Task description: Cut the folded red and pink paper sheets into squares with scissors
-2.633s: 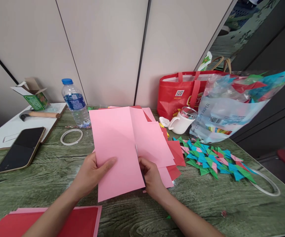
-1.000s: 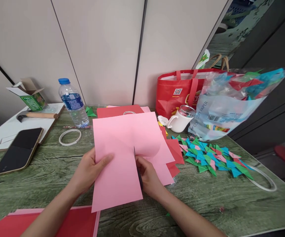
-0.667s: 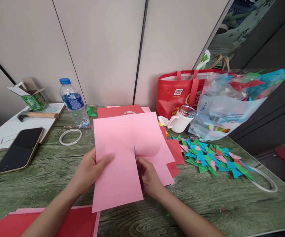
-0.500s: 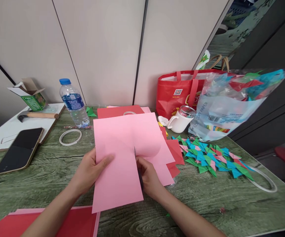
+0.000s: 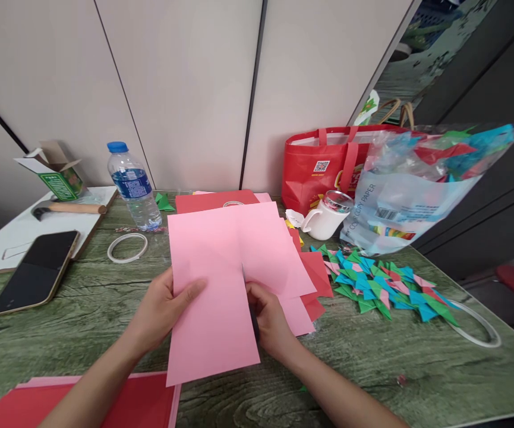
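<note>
A sheet of pink paper (image 5: 212,255) is held up over the table, slit from its near edge to about the middle. My left hand (image 5: 163,309) grips its left side, thumb on top and fingers underneath. My right hand (image 5: 269,315) is closed around scissors (image 5: 254,321) at the slit; a dark part shows below the fingers, and most of the tool is hidden by hand and paper. The right part of the sheet curls up beside the cut. Under it lie more pink and red sheets (image 5: 317,274).
Red and pink sheets (image 5: 136,401) lie front left. Around stand a phone (image 5: 36,270), hammer (image 5: 69,208), water bottle (image 5: 134,187), tape roll (image 5: 127,248), white mug (image 5: 328,217), red bag (image 5: 303,172) and plastic bag (image 5: 399,202). Folded paper pieces (image 5: 377,282) are spread at right.
The scissor blade at the slit shows less than before. The sheet's far edge has shifted slightly, and its curled right part lies a little flatter. Both hands are nearly where they were.
</note>
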{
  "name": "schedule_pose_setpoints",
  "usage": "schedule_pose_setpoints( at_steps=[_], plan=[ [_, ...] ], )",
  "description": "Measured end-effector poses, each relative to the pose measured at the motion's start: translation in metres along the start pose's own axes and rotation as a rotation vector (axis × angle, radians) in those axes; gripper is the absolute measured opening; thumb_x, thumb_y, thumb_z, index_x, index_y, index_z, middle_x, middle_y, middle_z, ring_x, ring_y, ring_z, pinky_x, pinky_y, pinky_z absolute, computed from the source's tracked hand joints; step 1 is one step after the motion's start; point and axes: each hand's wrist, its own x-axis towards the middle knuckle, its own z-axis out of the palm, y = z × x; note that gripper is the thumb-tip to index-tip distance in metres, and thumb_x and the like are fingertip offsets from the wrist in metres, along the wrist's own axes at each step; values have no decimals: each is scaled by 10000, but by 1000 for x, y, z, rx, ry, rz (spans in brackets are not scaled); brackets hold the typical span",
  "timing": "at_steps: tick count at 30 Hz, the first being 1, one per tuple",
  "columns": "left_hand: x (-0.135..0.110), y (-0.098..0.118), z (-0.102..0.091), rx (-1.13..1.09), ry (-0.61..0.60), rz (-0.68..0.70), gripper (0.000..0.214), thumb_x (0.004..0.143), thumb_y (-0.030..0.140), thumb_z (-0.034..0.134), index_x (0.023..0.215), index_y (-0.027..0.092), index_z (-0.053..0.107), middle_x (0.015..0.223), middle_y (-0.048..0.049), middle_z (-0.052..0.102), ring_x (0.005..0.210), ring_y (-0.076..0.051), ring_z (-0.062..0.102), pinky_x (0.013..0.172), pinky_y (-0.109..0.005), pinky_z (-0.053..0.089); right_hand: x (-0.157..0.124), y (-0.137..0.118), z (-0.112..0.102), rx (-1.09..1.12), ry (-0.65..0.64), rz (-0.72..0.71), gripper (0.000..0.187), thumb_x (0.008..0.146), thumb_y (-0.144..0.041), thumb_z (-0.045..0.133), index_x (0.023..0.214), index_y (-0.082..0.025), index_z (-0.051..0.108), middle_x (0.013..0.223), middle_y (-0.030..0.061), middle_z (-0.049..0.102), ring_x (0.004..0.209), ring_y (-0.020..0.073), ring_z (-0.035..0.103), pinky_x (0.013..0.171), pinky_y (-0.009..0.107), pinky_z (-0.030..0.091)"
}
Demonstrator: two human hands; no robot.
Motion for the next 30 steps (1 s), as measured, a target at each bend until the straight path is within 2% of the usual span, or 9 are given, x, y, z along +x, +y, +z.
schedule_pose_setpoints(
  at_steps=[22,30],
  plan=[
    [1,-2,1,-10,17,9,295,698,408,622,874,175,584,864,-57,693,636,-201,633,453,-247,490,0,-7,3,41,18,37,167,578,-205,712,654,-184,565,620,-22,618,585,137,544,520,229,412],
    [0,1,1,13,25,0,331,687,425,622,892,167,589,802,-62,694,645,-224,637,450,-263,498,0,-9,3,13,26,34,167,575,-216,713,653,-185,570,624,-18,623,586,142,551,524,234,418]
  ],
)
